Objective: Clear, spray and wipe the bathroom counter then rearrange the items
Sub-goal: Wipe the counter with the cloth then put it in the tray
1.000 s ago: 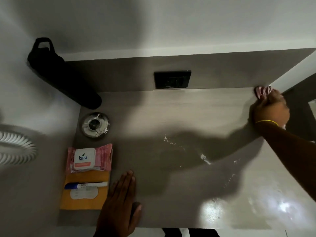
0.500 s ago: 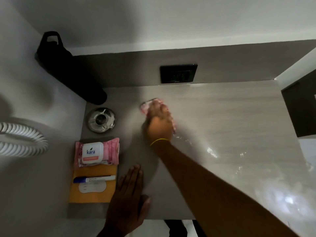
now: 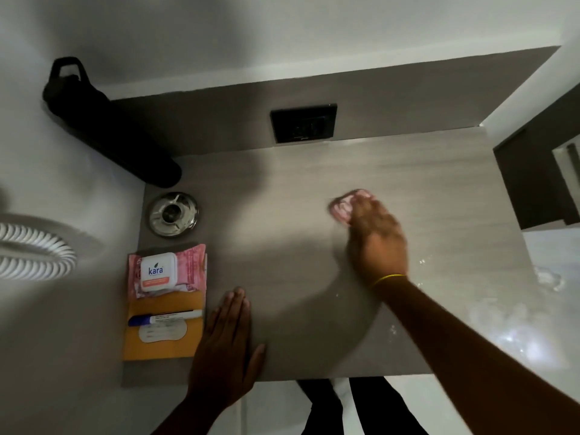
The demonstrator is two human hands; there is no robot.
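On the grey counter (image 3: 282, 246), right hand (image 3: 378, 243) fingers press a pink cloth (image 3: 343, 206); left hand (image 3: 224, 343) lies flat, empty.

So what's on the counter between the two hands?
Nothing: in the head view only bare counter lies between the flat left hand and the right hand pressing the pink cloth.

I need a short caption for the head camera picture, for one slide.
Right hand presses a pink cloth on the grey counter; left hand lies flat near the front edge.
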